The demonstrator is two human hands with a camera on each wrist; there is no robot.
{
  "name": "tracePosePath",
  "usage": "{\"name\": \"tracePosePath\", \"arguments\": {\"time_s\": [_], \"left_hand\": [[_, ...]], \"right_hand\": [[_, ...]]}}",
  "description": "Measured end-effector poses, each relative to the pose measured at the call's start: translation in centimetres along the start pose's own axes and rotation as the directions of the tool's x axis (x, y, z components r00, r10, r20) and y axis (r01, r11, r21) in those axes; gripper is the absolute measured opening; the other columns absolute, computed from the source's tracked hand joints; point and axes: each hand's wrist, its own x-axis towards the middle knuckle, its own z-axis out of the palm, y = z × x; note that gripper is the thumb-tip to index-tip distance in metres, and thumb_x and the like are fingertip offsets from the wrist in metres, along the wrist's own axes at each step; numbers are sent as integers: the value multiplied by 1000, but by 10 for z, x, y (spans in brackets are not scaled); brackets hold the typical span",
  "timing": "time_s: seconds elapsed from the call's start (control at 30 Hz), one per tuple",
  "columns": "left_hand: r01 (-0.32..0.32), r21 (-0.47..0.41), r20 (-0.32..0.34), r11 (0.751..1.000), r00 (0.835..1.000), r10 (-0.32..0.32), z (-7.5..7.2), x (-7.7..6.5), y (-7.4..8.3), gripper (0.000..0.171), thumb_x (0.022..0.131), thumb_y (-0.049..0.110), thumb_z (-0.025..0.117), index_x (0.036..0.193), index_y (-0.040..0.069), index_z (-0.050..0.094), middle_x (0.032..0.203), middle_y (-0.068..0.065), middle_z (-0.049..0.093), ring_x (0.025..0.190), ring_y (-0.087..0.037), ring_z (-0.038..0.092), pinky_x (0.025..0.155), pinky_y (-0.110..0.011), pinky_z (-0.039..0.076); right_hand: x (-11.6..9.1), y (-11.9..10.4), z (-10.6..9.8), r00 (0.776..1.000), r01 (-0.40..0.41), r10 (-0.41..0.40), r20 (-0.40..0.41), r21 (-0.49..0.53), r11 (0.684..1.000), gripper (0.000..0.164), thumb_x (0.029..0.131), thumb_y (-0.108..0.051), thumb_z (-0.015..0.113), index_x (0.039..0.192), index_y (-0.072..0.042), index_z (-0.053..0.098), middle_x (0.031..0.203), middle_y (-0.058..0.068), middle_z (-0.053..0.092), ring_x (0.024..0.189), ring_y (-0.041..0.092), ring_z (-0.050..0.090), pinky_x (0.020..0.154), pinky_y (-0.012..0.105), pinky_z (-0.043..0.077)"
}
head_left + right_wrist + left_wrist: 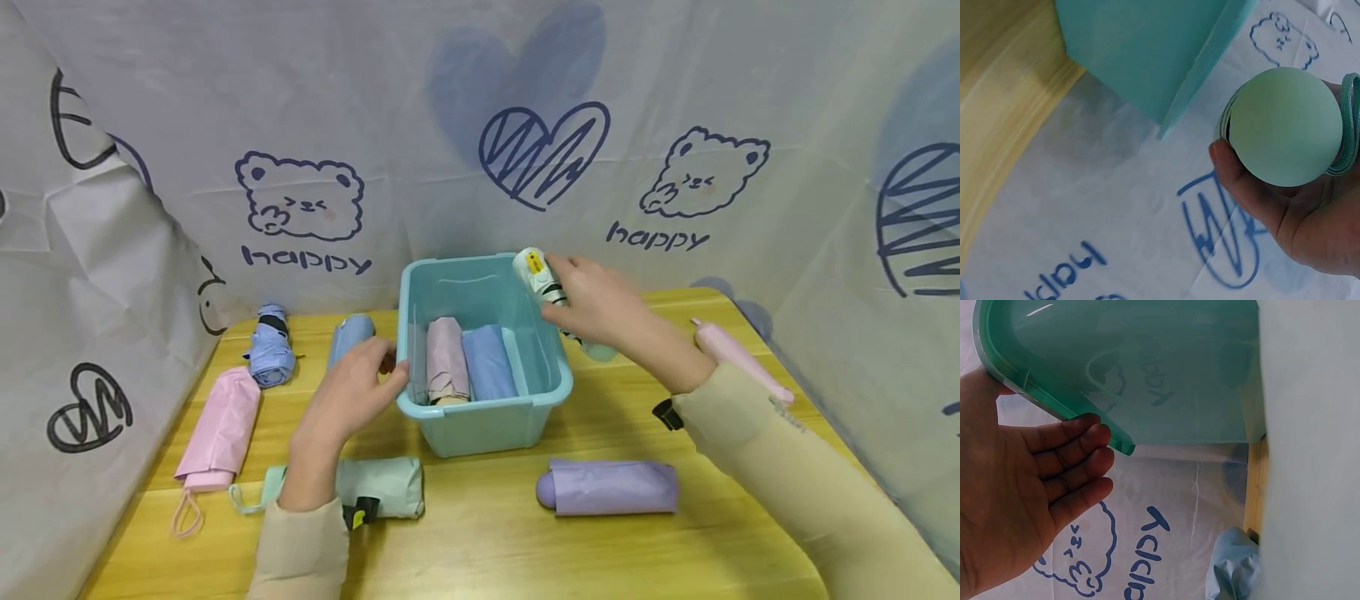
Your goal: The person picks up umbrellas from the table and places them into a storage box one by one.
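My right hand (600,302) grips a pale folding umbrella (534,268) with dark bands and a yellow label, tilted over the right rim of the blue-green plastic bin (480,429). Its rounded mint handle (1285,128) and wrist loop face the right wrist camera. At the bin's left rim is my left hand (356,392), thumb at the top edge and fingers against the outer side; the left wrist view shows these fingers (1079,462) gently bent at the rim. Inside the bin, a dusty-pink folded umbrella (447,354) and a blue one (489,362) lie side by side.
Left of the bin lie a blue patterned umbrella (272,350), a pink one (223,421) and a blue one (351,335). A mint umbrella (386,486) is partly under my left forearm. In front lies a purple umbrella (615,487); a slim pink one (738,358) is far right.
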Motion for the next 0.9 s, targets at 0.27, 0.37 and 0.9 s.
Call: {"name": "tracePosePath", "arguments": {"time_s": [0.27, 0.37, 0.9], "left_hand": [[3, -7, 11, 1000, 1000, -3, 0, 1, 2, 34, 100, 35, 56, 113, 5, 65, 109, -8, 64, 97, -26, 60, 87, -44, 54], [6, -10, 10, 1000, 1000, -6, 0, 1, 1, 34, 100, 34, 56, 113, 5, 65, 109, -8, 64, 97, -27, 61, 88, -45, 54], [-3, -16, 9, 1000, 1000, 3, 0, 2, 0, 34, 100, 33, 56, 114, 4, 65, 109, -9, 65, 98, -26, 61, 87, -46, 54]], "right_hand": [[21, -29, 3, 993, 55, -42, 108, -126, 991, 71, 92, -29, 69, 150, 5, 45, 132, 24, 61, 111, 36, 64, 89, 50, 58], [31, -40, 2, 984, 72, -44, 172, -157, 985, 56, 92, -28, 69, 137, 3, 56, 114, 18, 66, 96, 30, 63, 76, 43, 58], [87, -72, 7, 925, 27, 44, 377, -181, 983, 13, 92, -23, 61, 88, -13, 53, 88, 4, 55, 78, 22, 52, 65, 36, 43]]}}
